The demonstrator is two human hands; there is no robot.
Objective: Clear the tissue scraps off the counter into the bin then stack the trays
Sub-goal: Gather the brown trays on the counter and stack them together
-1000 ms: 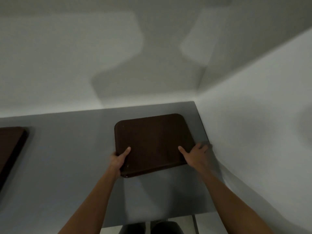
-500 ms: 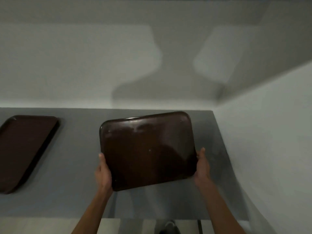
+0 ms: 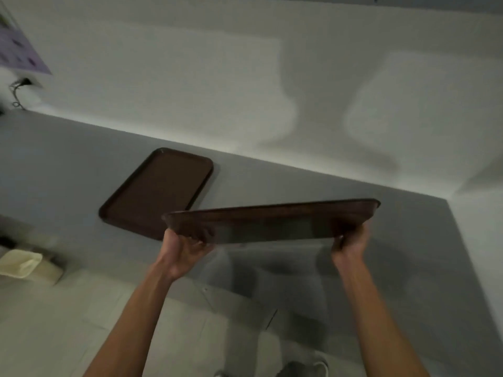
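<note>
I hold a dark brown tray [image 3: 272,219] in the air above the grey counter [image 3: 408,254], tilted so I see it nearly edge-on. My left hand [image 3: 185,246] grips its left end with fingers curled under the rim. On the right end, my right hand [image 3: 351,244] grips the other rim. A second brown tray [image 3: 158,193] lies flat on the counter, to the left of and beyond the lifted one. No tissue scraps show on the counter.
White walls close the counter at the back and right. A cream-lined bin [image 3: 21,265] stands on the floor at the lower left. A cable [image 3: 19,88] and a purple sheet [image 3: 19,47] hang at the far left. My shoes [image 3: 299,368] show below.
The tray went from lying on the counter under both hands to being lifted and tipped up. It has travelled left toward the second tray, and the view swung left.
</note>
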